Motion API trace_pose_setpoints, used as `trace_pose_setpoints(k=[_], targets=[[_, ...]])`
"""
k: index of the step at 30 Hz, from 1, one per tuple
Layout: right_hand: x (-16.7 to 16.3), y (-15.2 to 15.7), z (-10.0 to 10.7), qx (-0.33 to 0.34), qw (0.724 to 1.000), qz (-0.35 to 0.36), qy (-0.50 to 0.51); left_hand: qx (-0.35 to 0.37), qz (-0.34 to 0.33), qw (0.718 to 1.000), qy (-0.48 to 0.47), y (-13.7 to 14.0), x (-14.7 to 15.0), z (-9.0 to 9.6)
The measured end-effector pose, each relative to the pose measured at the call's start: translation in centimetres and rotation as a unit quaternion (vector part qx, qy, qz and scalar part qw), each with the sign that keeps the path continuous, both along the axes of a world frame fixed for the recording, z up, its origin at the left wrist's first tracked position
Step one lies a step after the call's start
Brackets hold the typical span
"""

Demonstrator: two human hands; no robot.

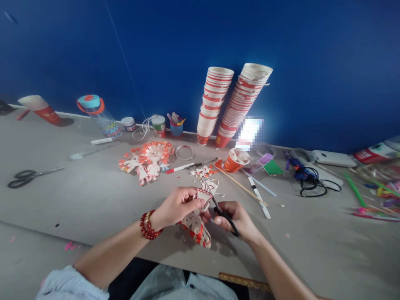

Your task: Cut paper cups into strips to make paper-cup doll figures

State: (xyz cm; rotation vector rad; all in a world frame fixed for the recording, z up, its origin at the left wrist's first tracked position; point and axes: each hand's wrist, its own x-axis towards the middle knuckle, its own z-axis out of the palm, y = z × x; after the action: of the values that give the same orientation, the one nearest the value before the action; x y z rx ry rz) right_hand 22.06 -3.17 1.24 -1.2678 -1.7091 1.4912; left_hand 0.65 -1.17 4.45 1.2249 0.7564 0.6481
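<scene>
Between thumb and fingers, my left hand [183,206] pinches a white paper cutout [203,199] with red-drawn outlines. Its lower part, with orange-red strips, hangs below the hand over the table. My right hand [236,218] grips black-handled scissors [229,220], whose blades lie against the upper right of the cutout. Fingertips of the right hand are close to the cutout's lower edge. Just beyond the hands lie small white and red paper scraps [203,171]. Finished-looking paper figures [153,160] with red outlines and orange fringes lie at the left, beyond my left hand.
Two tall stacks of paper cups [215,104] lean by the blue wall. An orange cup [236,160] holds paper scraps. Markers [259,198], a wooden stick [240,185], a glue gun [300,171] and tape rolls lie around. Other scissors [26,178] and a bottle [98,114] are left.
</scene>
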Motion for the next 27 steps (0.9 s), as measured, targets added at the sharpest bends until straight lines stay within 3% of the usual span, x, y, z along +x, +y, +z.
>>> trace_pose_setpoints(k=[27], targets=[[-0.83,-0.68,-0.08,0.011,0.998,-0.062,0.026,0.002,0.002,1.0,-0.008,-0.24,0.41,-0.13]])
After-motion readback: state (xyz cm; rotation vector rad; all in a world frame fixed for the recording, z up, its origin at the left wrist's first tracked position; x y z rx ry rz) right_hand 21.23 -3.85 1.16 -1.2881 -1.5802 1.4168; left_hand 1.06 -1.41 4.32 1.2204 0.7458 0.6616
